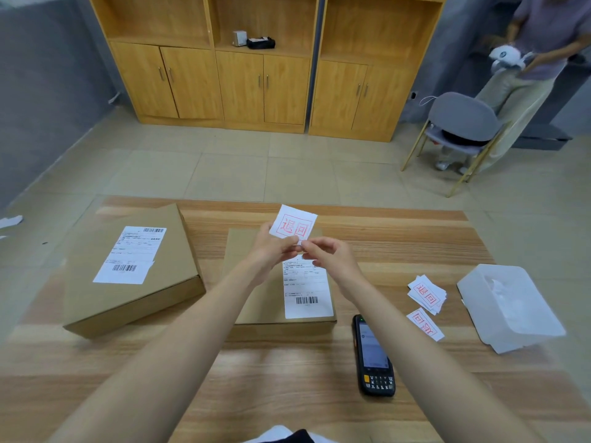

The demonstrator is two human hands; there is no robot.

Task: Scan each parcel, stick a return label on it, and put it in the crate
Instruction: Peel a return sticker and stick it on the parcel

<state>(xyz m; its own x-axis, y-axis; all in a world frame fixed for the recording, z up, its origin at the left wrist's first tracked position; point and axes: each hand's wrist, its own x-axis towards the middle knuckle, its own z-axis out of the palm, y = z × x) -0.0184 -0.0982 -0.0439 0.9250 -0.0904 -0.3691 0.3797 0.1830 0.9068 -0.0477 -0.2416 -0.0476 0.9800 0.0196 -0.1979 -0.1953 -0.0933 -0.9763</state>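
Both hands meet above the middle of the wooden table (287, 369), sharing one return label (294, 226), a small white slip with red printed characters in a red frame, held upright and facing the camera. The left hand (274, 249) pinches the slip's lower edge between thumb and curled fingers. The right hand (332, 258) nips its bottom corner with thumb and forefinger, the other fingers loosely bent. Whether a backing sheet is being parted from the slip is too small to tell. Directly under the hands lies a flat cardboard parcel (265, 306) with a white shipping label (307, 292) on its top, barcode toward the near edge. A second, larger parcel (86, 282) sits to the left, turned at an angle and reaching the table's left edge, with its own shipping label (131, 254). A black handheld scanner (372, 356) lies face up just right of the middle parcel's near corner. Further right are spare labels (427, 294), a small loose pile and one more slip beside it. Beyond them, near the table's right edge, stands a pale plastic crate (524, 318). In the background are wooden cabinets (262, 84), a grey chair (463, 119) and a standing person (537, 43).
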